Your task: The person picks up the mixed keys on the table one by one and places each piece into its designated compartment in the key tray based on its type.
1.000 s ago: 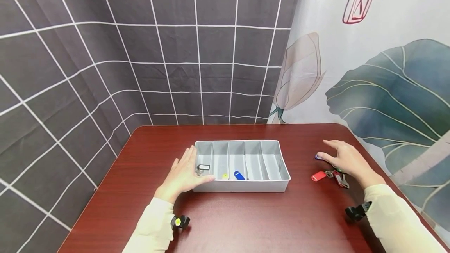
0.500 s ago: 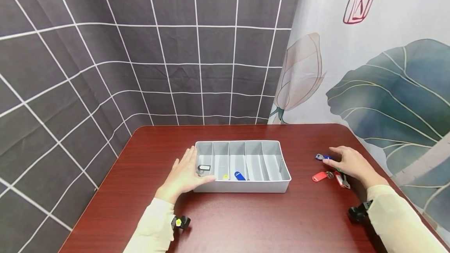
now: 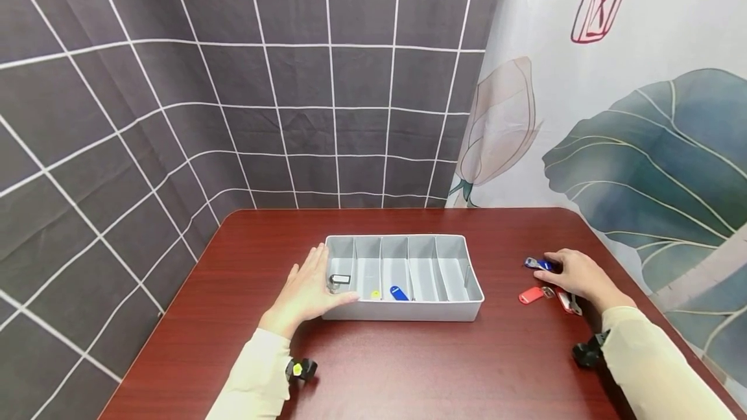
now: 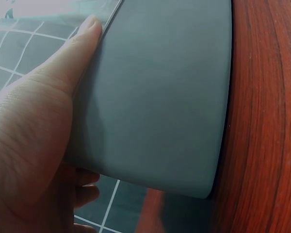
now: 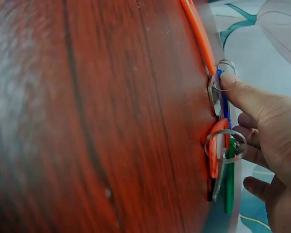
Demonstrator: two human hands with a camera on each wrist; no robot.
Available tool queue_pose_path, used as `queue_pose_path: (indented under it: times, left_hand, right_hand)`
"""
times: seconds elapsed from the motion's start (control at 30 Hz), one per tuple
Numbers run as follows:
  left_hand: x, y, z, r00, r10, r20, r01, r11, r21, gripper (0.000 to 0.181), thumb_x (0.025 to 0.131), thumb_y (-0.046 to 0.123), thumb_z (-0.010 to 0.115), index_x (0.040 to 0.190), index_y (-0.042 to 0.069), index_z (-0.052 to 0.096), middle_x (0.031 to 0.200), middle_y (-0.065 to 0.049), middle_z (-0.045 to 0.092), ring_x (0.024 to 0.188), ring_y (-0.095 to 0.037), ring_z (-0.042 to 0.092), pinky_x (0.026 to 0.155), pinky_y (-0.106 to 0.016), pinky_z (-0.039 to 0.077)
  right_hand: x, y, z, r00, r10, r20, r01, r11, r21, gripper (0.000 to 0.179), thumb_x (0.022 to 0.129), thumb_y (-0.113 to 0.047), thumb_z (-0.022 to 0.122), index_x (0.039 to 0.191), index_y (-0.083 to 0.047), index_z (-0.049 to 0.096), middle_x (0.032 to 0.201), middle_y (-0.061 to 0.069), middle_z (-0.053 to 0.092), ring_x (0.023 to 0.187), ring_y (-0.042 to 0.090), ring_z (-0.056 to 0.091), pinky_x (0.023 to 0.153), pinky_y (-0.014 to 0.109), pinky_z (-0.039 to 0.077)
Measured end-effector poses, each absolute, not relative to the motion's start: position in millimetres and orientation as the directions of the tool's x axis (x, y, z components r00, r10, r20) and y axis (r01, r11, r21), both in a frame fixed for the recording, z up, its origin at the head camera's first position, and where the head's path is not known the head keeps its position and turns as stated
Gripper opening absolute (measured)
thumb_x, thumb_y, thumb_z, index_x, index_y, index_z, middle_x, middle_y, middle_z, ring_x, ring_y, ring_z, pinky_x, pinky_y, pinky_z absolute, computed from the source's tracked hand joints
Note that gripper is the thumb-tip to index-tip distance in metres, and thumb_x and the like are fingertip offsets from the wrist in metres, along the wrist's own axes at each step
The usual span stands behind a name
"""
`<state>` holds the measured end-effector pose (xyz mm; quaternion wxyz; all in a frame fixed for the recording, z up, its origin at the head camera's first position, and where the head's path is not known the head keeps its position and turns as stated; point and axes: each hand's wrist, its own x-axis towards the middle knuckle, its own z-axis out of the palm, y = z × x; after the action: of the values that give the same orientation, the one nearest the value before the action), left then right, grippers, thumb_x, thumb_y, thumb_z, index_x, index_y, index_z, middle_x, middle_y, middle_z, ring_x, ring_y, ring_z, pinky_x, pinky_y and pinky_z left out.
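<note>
A dark gridded curtain [image 3: 300, 73] hangs far left, a white flower-print curtain [image 3: 537, 11] far right, beyond the reddish-brown table [image 3: 432, 368].

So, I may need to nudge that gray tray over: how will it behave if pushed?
The gray tray should stay stiff, judging by its straight edges. It looks too wide and low to tip easily. The blue tag lying inside might slide.

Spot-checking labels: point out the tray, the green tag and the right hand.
Tray [image 3: 403, 312], head view: front wall.
Green tag [image 5: 230, 182], right wrist view: middle of its visible length.
Right hand [image 3: 583, 276], head view: back of the hand.
</note>
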<state>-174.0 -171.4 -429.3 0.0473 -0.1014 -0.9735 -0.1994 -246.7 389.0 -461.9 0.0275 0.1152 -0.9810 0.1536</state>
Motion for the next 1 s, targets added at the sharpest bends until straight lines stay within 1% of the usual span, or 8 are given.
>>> queue_pose_path:
  times: [0.07, 0.33, 0.57, 0.87, 1.0]
  left_hand:
    - [-174.0, -170.7, -430.0, -0.974, 0.183, 0.133, 0.221, 0.899, 0.379, 0.122, 0.067, 0.074, 0.068, 0.152, 0.000, 0.021, 0.157, -0.015, 0.022, 0.145, -0.029, 0.020, 0.108, -0.063, 0.021]
    - [-174.1, -170.2, -430.7, -0.976, 0.179, 0.126, 0.213, 0.907, 0.364, 0.124, 0.066, 0.079, 0.064, 0.152, 0.001, 0.022, 0.158, -0.014, 0.021, 0.145, -0.029, 0.018, 0.108, -0.063, 0.020]
    - [-175.5, -169.2, -432.2, -0.975, 0.179, 0.130, 0.215, 0.904, 0.370, 0.121, 0.067, 0.074, 0.068, 0.152, 0.001, 0.021, 0.157, -0.015, 0.021, 0.145, -0.029, 0.019, 0.108, -0.063, 0.020]
    - [-176.0, -168.7, -432.7, -0.976, 0.176, 0.126, 0.211, 0.903, 0.374, 0.123, 0.066, 0.076, 0.066, 0.152, 0.001, 0.020, 0.158, -0.014, 0.020, 0.145, -0.029, 0.018, 0.109, -0.062, 0.019]
    - [-175.8, -169.8, -432.1, -0.977, 0.176, 0.120, 0.209, 0.906, 0.368, 0.123, 0.067, 0.077, 0.065, 0.152, 0.001, 0.020, 0.158, -0.014, 0.020, 0.145, -0.029, 0.017, 0.109, -0.063, 0.019]
  right_hand:
    - [-246.8, 389.3, -463.4, -0.972, -0.218, 0.084, -0.233, 0.928, -0.291, 0.083, 0.079, -0.053, 0.073, 0.127, 0.012, 0.054, 0.117, 0.035, 0.055, 0.104, 0.048, 0.052, 0.088, 0.065, 0.040]
    - [-249.7, 386.0, -462.4, -0.975, -0.203, 0.089, -0.220, 0.932, -0.288, 0.080, 0.080, -0.049, 0.073, 0.128, 0.012, 0.053, 0.116, 0.033, 0.055, 0.102, 0.044, 0.052, 0.088, 0.063, 0.042]
    - [-248.3, 390.5, -465.4, -0.977, -0.189, 0.095, -0.208, 0.939, -0.274, 0.077, 0.081, -0.049, 0.072, 0.126, 0.012, 0.055, 0.112, 0.031, 0.057, 0.098, 0.043, 0.053, 0.086, 0.062, 0.042]
    - [-248.4, 391.9, -467.8, -0.983, -0.154, 0.102, -0.179, 0.936, -0.303, 0.067, 0.083, -0.046, 0.072, 0.120, 0.009, 0.062, 0.105, 0.026, 0.058, 0.093, 0.040, 0.053, 0.083, 0.060, 0.043]
    - [-249.9, 390.7, -469.0, -0.983, -0.147, 0.114, -0.176, 0.933, -0.313, 0.058, 0.083, -0.041, 0.073, 0.116, 0.006, 0.066, 0.101, 0.022, 0.061, 0.090, 0.037, 0.054, 0.079, 0.057, 0.044]
